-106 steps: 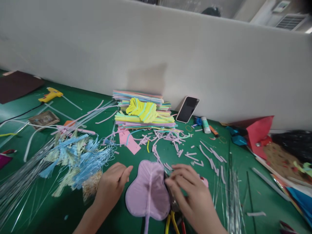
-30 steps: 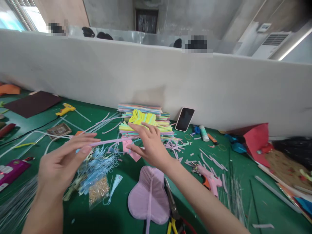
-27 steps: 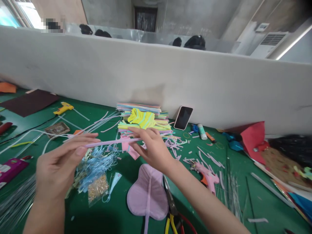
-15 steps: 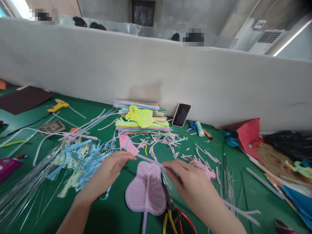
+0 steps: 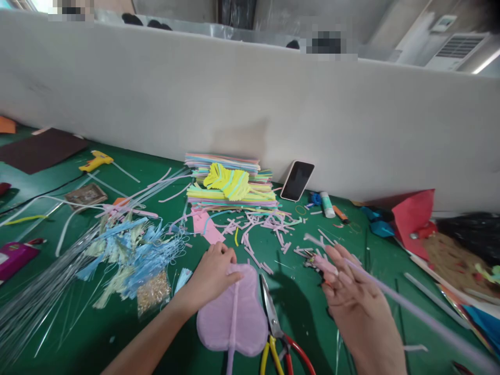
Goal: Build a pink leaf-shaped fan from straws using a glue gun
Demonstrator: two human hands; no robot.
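A lilac petal shape [image 5: 250,307] made of pipe cleaners, with a stem down its middle, lies before me on the green table. My left hand [image 5: 219,271] is closed at its top edge, thumb on the front and fingers curled behind. My right hand [image 5: 361,304] is raised to the right of it, palm partly up, with a lilac pipe cleaner [image 5: 414,304] between its fingers. That pipe cleaner trails to the lower right, smeared by motion. Between the petal and my right hand lie pliers [image 5: 275,312] with red and yellow handles.
Cut lilac pieces [image 5: 273,224] are scattered behind the petal, before bundled pipe cleaners [image 5: 234,200]. A phone [image 5: 297,180] leans on the white partition [image 5: 156,99]. Blue tassels [image 5: 136,250] and a bag of gold bits [image 5: 153,292] lie left, a yellow glue gun [image 5: 96,161] farther back.
The lilac pipe cleaner was stretched between both hands. My left hand has moved right onto the petal's top; my right hand has swung right and turned over, carrying the pipe cleaner.
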